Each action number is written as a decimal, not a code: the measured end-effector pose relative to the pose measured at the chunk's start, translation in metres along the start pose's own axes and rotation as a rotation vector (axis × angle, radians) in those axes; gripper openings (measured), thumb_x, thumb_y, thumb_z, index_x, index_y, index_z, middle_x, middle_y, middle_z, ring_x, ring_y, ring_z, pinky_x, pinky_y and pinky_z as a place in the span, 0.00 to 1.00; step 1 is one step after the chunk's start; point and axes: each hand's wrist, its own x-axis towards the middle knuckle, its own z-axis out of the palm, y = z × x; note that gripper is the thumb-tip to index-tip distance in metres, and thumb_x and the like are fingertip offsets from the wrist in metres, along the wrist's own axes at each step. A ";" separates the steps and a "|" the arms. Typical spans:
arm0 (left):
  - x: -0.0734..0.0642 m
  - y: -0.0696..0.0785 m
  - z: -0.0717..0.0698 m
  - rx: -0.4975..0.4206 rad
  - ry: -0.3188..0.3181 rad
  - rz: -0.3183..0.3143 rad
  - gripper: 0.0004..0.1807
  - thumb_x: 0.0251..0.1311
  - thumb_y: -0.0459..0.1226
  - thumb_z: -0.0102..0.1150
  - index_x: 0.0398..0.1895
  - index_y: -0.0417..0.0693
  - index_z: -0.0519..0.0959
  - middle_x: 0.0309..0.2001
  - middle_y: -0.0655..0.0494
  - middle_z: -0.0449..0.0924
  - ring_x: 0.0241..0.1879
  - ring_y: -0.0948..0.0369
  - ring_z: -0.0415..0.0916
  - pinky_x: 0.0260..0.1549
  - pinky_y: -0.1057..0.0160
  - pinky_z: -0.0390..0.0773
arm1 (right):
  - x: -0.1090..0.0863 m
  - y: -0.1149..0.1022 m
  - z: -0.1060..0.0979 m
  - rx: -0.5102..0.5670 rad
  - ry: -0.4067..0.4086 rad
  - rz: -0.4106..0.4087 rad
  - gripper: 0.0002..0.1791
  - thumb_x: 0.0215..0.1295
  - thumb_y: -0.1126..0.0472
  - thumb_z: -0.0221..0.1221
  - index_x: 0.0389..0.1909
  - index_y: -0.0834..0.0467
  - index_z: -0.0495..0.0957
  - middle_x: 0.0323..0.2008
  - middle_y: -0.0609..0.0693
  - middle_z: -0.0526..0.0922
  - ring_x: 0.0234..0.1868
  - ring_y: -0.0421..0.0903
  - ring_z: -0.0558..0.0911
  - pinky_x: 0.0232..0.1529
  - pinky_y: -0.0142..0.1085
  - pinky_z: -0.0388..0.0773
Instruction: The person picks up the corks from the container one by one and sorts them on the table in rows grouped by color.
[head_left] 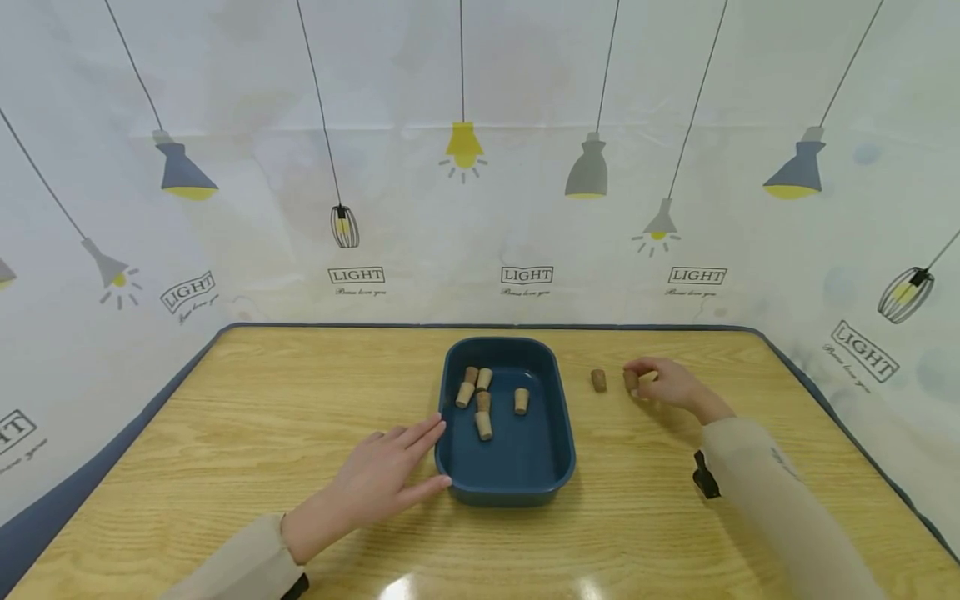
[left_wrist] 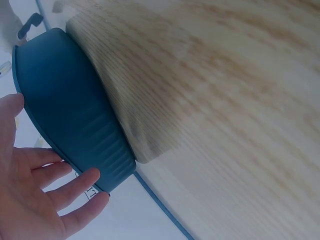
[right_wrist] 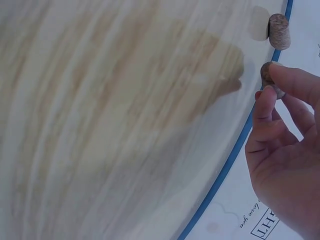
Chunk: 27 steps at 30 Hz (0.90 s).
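Observation:
A dark blue rectangular tray sits on the wooden table, with several corks inside, mostly toward its left side. My left hand reaches to the tray's left rim, its fingers extended and the fingertips touching the edge; the left wrist view shows the fingers spread along the tray's outer wall. To the right of the tray, my right hand pinches a cork between thumb and fingers at the tabletop. Another cork stands on the table between that hand and the tray.
The light wooden table has a dark blue edge along its back and sides. Behind it hangs a pale backdrop printed with lamps and the word LIGHT. A black strap shows at the right sleeve.

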 end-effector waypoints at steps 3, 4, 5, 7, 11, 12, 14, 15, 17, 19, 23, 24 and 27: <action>0.000 0.000 0.000 0.000 -0.001 0.001 0.39 0.58 0.62 0.36 0.64 0.46 0.61 0.63 0.53 0.59 0.51 0.54 0.68 0.40 0.51 0.70 | 0.002 -0.002 0.000 0.011 -0.001 0.011 0.25 0.54 0.70 0.52 0.55 0.71 0.65 0.50 0.68 0.67 0.50 0.61 0.66 0.42 0.49 0.66; 0.000 0.000 0.000 0.000 -0.002 0.002 0.39 0.58 0.62 0.36 0.64 0.46 0.61 0.63 0.53 0.59 0.51 0.54 0.68 0.40 0.51 0.70 | 0.002 -0.002 0.001 0.011 0.000 0.013 0.25 0.54 0.70 0.52 0.55 0.72 0.65 0.50 0.68 0.67 0.50 0.61 0.66 0.42 0.49 0.66; 0.000 0.000 0.000 0.001 -0.003 0.001 0.39 0.58 0.62 0.36 0.64 0.46 0.61 0.63 0.53 0.59 0.51 0.54 0.68 0.40 0.51 0.70 | 0.003 -0.003 0.001 0.010 0.002 0.017 0.25 0.54 0.70 0.52 0.55 0.71 0.65 0.50 0.68 0.67 0.50 0.61 0.66 0.42 0.49 0.66; 0.000 0.000 -0.001 0.003 -0.005 0.000 0.39 0.58 0.62 0.36 0.64 0.46 0.61 0.63 0.53 0.59 0.51 0.53 0.68 0.40 0.51 0.70 | 0.005 -0.003 0.001 0.009 0.008 0.016 0.25 0.54 0.70 0.52 0.55 0.72 0.65 0.50 0.69 0.67 0.50 0.62 0.66 0.42 0.49 0.66; 0.000 0.000 -0.001 0.000 -0.012 -0.003 0.39 0.58 0.62 0.36 0.64 0.46 0.60 0.63 0.53 0.58 0.51 0.53 0.68 0.40 0.51 0.70 | 0.007 -0.004 0.002 0.008 0.013 0.000 0.24 0.53 0.71 0.53 0.54 0.72 0.66 0.49 0.69 0.68 0.49 0.62 0.67 0.41 0.49 0.67; 0.000 0.000 -0.001 -0.001 -0.014 -0.004 0.39 0.58 0.62 0.35 0.64 0.46 0.60 0.63 0.53 0.58 0.51 0.53 0.68 0.40 0.51 0.70 | 0.008 -0.004 0.003 0.009 0.014 -0.005 0.24 0.53 0.71 0.54 0.53 0.72 0.66 0.48 0.69 0.68 0.49 0.62 0.67 0.41 0.49 0.67; 0.000 0.000 -0.001 -0.004 -0.017 -0.004 0.39 0.58 0.62 0.36 0.64 0.46 0.60 0.63 0.53 0.58 0.51 0.53 0.68 0.40 0.51 0.69 | 0.009 -0.004 0.004 0.005 0.016 -0.014 0.24 0.52 0.71 0.54 0.53 0.72 0.66 0.48 0.69 0.69 0.49 0.62 0.67 0.41 0.49 0.67; 0.000 0.000 -0.001 -0.004 -0.018 -0.004 0.39 0.58 0.62 0.35 0.64 0.46 0.60 0.63 0.53 0.58 0.51 0.53 0.68 0.41 0.51 0.69 | 0.009 -0.003 0.004 0.001 0.017 -0.016 0.24 0.52 0.71 0.54 0.52 0.72 0.67 0.47 0.68 0.69 0.49 0.62 0.67 0.41 0.49 0.67; 0.000 0.001 -0.001 0.000 -0.016 -0.003 0.39 0.58 0.62 0.36 0.64 0.46 0.60 0.63 0.53 0.58 0.51 0.53 0.68 0.40 0.51 0.69 | 0.010 -0.003 0.005 -0.006 0.022 -0.016 0.24 0.51 0.72 0.54 0.52 0.72 0.67 0.47 0.68 0.70 0.49 0.62 0.67 0.42 0.49 0.66; 0.000 0.001 -0.002 0.002 -0.013 -0.001 0.39 0.58 0.62 0.36 0.64 0.46 0.61 0.63 0.53 0.59 0.51 0.53 0.68 0.40 0.51 0.70 | 0.011 -0.002 0.005 -0.011 0.022 -0.013 0.24 0.51 0.72 0.54 0.52 0.72 0.67 0.47 0.68 0.70 0.49 0.62 0.67 0.43 0.50 0.66; 0.001 0.001 -0.002 0.008 -0.012 -0.002 0.38 0.58 0.62 0.36 0.64 0.46 0.61 0.63 0.53 0.59 0.51 0.53 0.68 0.40 0.51 0.70 | 0.011 -0.002 0.006 -0.011 0.018 -0.005 0.24 0.52 0.72 0.54 0.52 0.72 0.67 0.48 0.68 0.69 0.50 0.62 0.66 0.43 0.51 0.66; 0.001 0.001 -0.002 0.009 -0.013 -0.002 0.38 0.58 0.62 0.36 0.64 0.46 0.61 0.63 0.53 0.59 0.51 0.53 0.68 0.41 0.51 0.70 | 0.011 -0.002 0.006 -0.011 0.019 -0.005 0.24 0.52 0.72 0.54 0.53 0.72 0.67 0.48 0.68 0.69 0.50 0.62 0.66 0.43 0.51 0.66; 0.001 0.002 -0.002 0.010 -0.019 -0.006 0.39 0.58 0.62 0.36 0.64 0.46 0.61 0.63 0.53 0.59 0.51 0.53 0.68 0.41 0.50 0.69 | 0.011 -0.001 0.007 -0.020 0.022 -0.004 0.24 0.52 0.71 0.54 0.53 0.72 0.67 0.48 0.68 0.69 0.49 0.62 0.67 0.43 0.50 0.66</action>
